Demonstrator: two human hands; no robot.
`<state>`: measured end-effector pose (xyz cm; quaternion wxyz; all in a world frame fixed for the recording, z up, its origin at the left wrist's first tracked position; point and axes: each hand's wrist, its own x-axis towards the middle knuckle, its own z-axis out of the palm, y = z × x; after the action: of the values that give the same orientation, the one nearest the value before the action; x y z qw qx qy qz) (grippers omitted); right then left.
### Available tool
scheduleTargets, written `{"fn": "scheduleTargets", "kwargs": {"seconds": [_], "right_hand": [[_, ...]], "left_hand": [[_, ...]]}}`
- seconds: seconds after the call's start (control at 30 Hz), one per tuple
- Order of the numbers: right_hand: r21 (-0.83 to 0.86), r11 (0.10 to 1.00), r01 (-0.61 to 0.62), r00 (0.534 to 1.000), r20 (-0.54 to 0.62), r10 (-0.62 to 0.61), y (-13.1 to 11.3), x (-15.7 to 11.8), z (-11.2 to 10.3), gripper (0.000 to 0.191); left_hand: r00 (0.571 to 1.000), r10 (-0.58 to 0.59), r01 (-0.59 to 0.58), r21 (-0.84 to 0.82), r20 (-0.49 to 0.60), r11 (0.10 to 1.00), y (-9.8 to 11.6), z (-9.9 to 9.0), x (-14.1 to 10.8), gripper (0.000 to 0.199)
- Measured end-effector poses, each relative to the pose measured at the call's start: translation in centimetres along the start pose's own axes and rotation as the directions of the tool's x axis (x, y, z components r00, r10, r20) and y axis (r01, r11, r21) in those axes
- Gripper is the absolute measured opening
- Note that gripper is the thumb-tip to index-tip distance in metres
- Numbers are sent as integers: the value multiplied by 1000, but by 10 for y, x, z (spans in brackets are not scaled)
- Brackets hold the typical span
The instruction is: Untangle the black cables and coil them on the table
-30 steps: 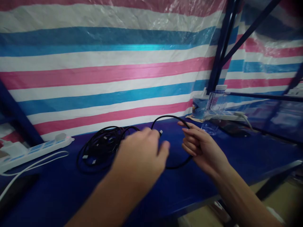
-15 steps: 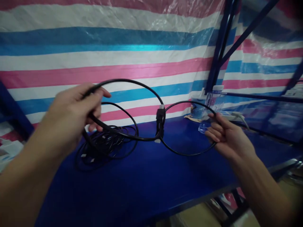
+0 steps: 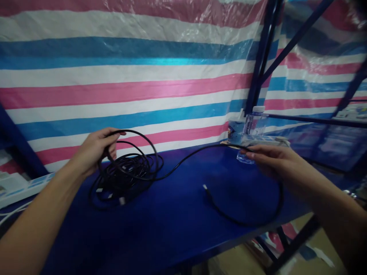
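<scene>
My left hand (image 3: pixel 99 151) is closed on loops of a black cable (image 3: pixel 183 158), above a tangled pile of black cables (image 3: pixel 123 172) on the left of the blue shelf (image 3: pixel 172 217). The cable runs across to the right, where my right hand (image 3: pixel 266 156) pinches it between thumb and fingers. From there it curves down and back, and its free end with a metal-tipped plug (image 3: pixel 207 189) hangs over the middle of the shelf. Another plug (image 3: pixel 122 200) shows at the front of the pile.
Behind my right hand stand a clear bottle (image 3: pixel 255 124) with a white cap and a blue cup (image 3: pixel 235 131). White power strips (image 3: pixel 25 189) are at the far left. Blue metal posts (image 3: pixel 262 57) and striped sheeting (image 3: pixel 129 91) enclose the shelf.
The two joined-looking loops between my hands have come apart. One plug end now hangs below my right hand, and the cable stretches across. My left hand has lowered towards the pile.
</scene>
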<state>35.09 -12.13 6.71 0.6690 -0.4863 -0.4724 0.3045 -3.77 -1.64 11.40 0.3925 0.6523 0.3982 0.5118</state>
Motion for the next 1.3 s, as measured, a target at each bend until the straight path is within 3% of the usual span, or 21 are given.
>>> {"fn": "scheduleTargets", "kwargs": {"seconds": [0.1, 0.2, 0.3, 0.4, 0.47, 0.5, 0.57, 0.63, 0.67, 0.77, 0.83, 0.87, 0.93, 0.97, 1.0, 1.07, 1.1, 1.17, 1.2, 1.27, 1.3], "right_hand": [[111, 992, -54, 991, 126, 40, -12, -3, 26, 17], [251, 968, -9, 994, 105, -18, -13, -9, 56, 12], [148, 984, 97, 991, 78, -110, 9, -24, 83, 16], [-173, 922, 348, 938, 73, -340, 42, -48, 110, 17], [-341, 777, 529, 842, 93, -532, 62, -64, 129, 19], [-399, 704, 587, 794, 113, -597, 69, -69, 140, 22], [-493, 578, 651, 713, 136, -687, 74, -77, 159, 29], [-574, 488, 658, 680, 175, -712, 71, -80, 173, 35], [-609, 448, 654, 678, 209, -705, 67, -81, 177, 36], [-638, 368, 676, 667, 318, -674, 57, -93, 170, 35], [-593, 398, 699, 648, 292, -703, 61, -108, 152, 28], [-560, 454, 693, 654, 223, -723, 65, -115, 140, 26], [-493, 723, 484, 812, -55, -581, 76, -123, 116, 29], [-355, 893, 278, 887, -261, -380, 79, -123, 105, 40], [-134, 986, 98, 925, -353, -140, 81, -119, 96, 52], [271, 946, -176, 945, -223, 240, 76, -102, 84, 68], [398, 879, -264, 940, -99, 327, 70, -91, 81, 70], [493, 808, -323, 941, 72, 332, 56, -71, 79, 57], [480, 823, -303, 951, 100, 292, 49, -63, 79, 47], [308, 933, -187, 982, 64, 175, 39, -53, 80, 32], [140, 984, -113, 993, 41, 108, 36, -50, 81, 30]], "left_hand": [[998, 25, -25, 1, 56, 1000, 1, 37, -8, 16], [981, 42, -55, 61, 187, 997, 2, 73, -20, 16], [953, 106, -147, 127, 283, 981, -10, 100, -31, 17], [986, 89, -95, 38, 141, 995, -22, 125, -37, 23], [995, -97, 92, -158, -23, 983, -21, 139, -38, 39], [975, -218, 196, -274, -51, 942, -17, 145, -38, 45], [901, -434, 400, -434, 22, 807, -6, 151, -36, 44], [829, -544, 538, -448, 128, 714, 6, 151, -32, 37], [816, -555, 566, -421, 162, 709, 10, 148, -30, 35], [879, -427, 474, -288, 214, 832, 15, 135, -23, 18], [928, -309, 354, -235, 209, 905, 16, 126, -22, 15], [945, -267, 308, -237, 190, 921, 18, 122, -23, 20], [959, -226, 269, -287, 173, 919, 24, 117, -29, 21], [957, -215, 269, -318, 193, 909, 29, 116, -34, 15], [953, -197, 269, -346, 229, 899, 33, 115, -39, 9], [940, -147, 267, -395, 307, 879, 39, 114, -48, 12], [936, -119, 258, -416, 331, 872, 40, 114, -53, 15], [940, -87, 230, -423, 331, 876, 35, 114, -58, 14], [946, -89, 217, -403, 313, 889, 28, 113, -60, 14], [956, -113, 199, -315, 270, 928, 12, 110, -60, 16], [958, -130, 196, -253, 256, 947, 3, 109, -60, 18]]}}
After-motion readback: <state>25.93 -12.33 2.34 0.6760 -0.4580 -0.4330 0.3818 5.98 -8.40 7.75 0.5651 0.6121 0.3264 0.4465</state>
